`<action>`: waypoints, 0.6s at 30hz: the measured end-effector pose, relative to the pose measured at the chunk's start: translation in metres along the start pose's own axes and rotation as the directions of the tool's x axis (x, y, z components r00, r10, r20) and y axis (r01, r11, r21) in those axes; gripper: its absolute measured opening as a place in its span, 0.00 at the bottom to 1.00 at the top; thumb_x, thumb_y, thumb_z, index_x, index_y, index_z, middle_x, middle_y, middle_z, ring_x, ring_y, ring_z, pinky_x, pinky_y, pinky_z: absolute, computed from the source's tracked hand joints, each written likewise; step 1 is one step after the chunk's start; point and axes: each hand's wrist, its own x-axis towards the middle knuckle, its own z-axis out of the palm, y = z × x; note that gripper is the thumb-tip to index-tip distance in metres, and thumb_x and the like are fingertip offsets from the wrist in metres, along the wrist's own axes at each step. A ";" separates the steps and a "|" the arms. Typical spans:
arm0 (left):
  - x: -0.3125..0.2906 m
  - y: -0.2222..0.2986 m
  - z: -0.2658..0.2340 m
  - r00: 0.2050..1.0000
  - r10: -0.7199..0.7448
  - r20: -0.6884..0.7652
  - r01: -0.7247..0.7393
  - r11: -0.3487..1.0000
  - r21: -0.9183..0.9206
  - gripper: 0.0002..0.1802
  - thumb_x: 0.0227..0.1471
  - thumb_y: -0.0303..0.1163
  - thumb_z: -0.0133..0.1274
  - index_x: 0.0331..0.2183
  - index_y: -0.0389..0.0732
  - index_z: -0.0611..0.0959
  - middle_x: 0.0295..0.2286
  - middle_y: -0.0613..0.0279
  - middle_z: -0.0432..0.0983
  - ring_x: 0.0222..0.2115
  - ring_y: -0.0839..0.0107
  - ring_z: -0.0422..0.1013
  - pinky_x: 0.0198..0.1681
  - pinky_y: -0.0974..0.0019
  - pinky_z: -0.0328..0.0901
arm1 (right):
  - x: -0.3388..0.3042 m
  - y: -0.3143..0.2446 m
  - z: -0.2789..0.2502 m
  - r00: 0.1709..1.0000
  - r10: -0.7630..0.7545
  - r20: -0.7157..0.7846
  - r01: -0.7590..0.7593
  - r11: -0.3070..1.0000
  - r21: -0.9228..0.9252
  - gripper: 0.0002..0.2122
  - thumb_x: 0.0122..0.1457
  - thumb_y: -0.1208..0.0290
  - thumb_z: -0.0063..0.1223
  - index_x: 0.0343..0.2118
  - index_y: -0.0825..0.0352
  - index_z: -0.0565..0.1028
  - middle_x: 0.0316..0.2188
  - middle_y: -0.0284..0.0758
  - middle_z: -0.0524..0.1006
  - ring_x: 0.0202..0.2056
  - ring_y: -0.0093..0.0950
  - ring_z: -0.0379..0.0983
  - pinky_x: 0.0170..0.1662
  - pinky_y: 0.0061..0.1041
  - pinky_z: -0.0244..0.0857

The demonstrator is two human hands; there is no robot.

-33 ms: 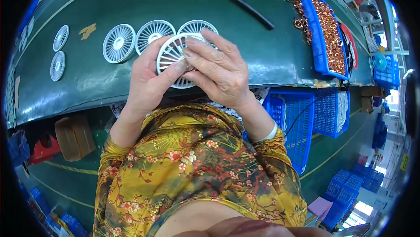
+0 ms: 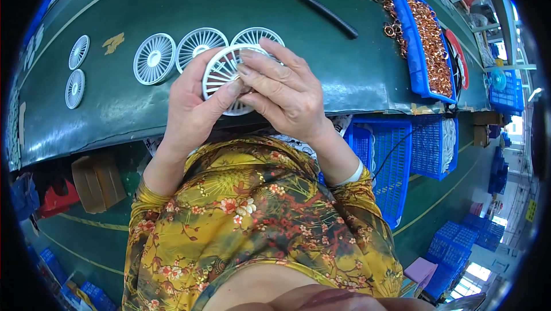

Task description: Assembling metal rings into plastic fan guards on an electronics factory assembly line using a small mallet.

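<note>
My left hand (image 2: 189,107) is closed round the rim of a white spoked plastic wheel (image 2: 213,78), its thumb pressing near the hub. Over the same wheel lies my right hand (image 2: 287,90), fingers bent and fingertips pinched at the hub. Whether a small part sits between those fingertips is hidden. The held wheel is tilted above the table's near edge. Just beyond it, three similar wheels lie on the green tabletop: one at the left (image 2: 155,58), a middle wheel (image 2: 201,44), and a third wheel (image 2: 258,34) partly covered by my right hand.
Two more white wheels (image 2: 74,88) lie far left, near a torn tape patch (image 2: 113,43). A black-handled hammer (image 2: 310,4) rests at the back. Copper-coloured rings fill a blue bin (image 2: 418,70) at right, with loose rings (image 2: 393,30) beside it. Blue crates (image 2: 393,162) stand below the table edge.
</note>
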 end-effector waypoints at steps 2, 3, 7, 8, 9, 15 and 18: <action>-0.002 -0.004 -0.007 0.982 0.178 -0.059 -0.154 0.946 0.286 0.25 0.52 0.24 0.56 0.51 0.31 0.70 0.42 0.57 0.75 0.40 0.74 0.73 0.42 0.72 0.68 | 0.004 0.015 -0.004 0.996 -0.004 0.092 -0.011 0.988 0.157 0.18 0.44 0.68 0.65 0.41 0.65 0.78 0.46 0.36 0.77 0.50 0.38 0.71 0.50 0.33 0.65; -0.003 -0.004 -0.013 0.958 0.275 -0.086 -0.211 0.871 0.443 0.25 0.51 0.23 0.57 0.51 0.31 0.69 0.41 0.56 0.75 0.39 0.73 0.74 0.41 0.72 0.69 | 0.004 0.025 -0.012 0.992 0.108 0.059 -0.116 0.983 0.140 0.20 0.46 0.69 0.65 0.44 0.65 0.77 0.46 0.39 0.77 0.50 0.38 0.72 0.50 0.32 0.66; 0.003 -0.005 -0.065 0.774 0.580 -0.254 -0.293 0.683 0.668 0.23 0.53 0.21 0.54 0.51 0.33 0.69 0.41 0.53 0.76 0.39 0.70 0.74 0.43 0.68 0.70 | 0.006 0.114 -0.069 0.772 0.553 -0.314 -0.630 0.733 -0.257 0.15 0.55 0.64 0.56 0.43 0.67 0.77 0.36 0.43 0.79 0.34 0.32 0.76 0.37 0.29 0.70; 0.005 -0.001 -0.079 0.685 0.673 -0.278 -0.289 0.602 0.744 0.22 0.54 0.22 0.53 0.51 0.34 0.70 0.42 0.52 0.76 0.40 0.69 0.74 0.44 0.67 0.69 | -0.005 0.151 -0.092 0.811 0.465 -0.356 -0.585 0.638 -0.500 0.18 0.58 0.57 0.52 0.42 0.69 0.77 0.35 0.45 0.79 0.34 0.37 0.76 0.38 0.34 0.70; 0.004 0.000 -0.094 0.580 0.760 -0.293 -0.259 0.513 0.818 0.20 0.56 0.22 0.52 0.51 0.35 0.70 0.42 0.52 0.75 0.41 0.68 0.74 0.45 0.66 0.69 | -0.008 0.173 -0.105 0.728 0.573 -0.378 -0.665 0.452 -0.595 0.20 0.59 0.54 0.49 0.40 0.70 0.76 0.34 0.48 0.78 0.35 0.44 0.76 0.40 0.41 0.68; -0.023 -0.020 -0.170 0.847 0.472 -0.245 0.269 0.017 0.963 0.21 0.56 0.36 0.49 0.52 0.45 0.73 0.51 0.52 0.68 0.55 0.46 0.59 0.58 0.37 0.45 | -0.022 0.214 -0.124 0.513 0.826 -0.232 -0.581 0.135 -0.803 0.21 0.60 0.51 0.39 0.39 0.66 0.74 0.37 0.52 0.77 0.40 0.50 0.74 0.44 0.47 0.66; -0.021 -0.024 -0.161 0.866 0.427 -0.261 0.305 -0.036 0.952 0.25 0.54 0.48 0.50 0.51 0.49 0.74 0.55 0.47 0.61 0.60 0.42 0.48 0.58 0.32 0.41 | -0.034 0.216 -0.133 0.581 0.792 -0.184 -0.524 0.191 -0.830 0.18 0.61 0.54 0.41 0.39 0.65 0.73 0.33 0.52 0.77 0.36 0.51 0.74 0.38 0.48 0.68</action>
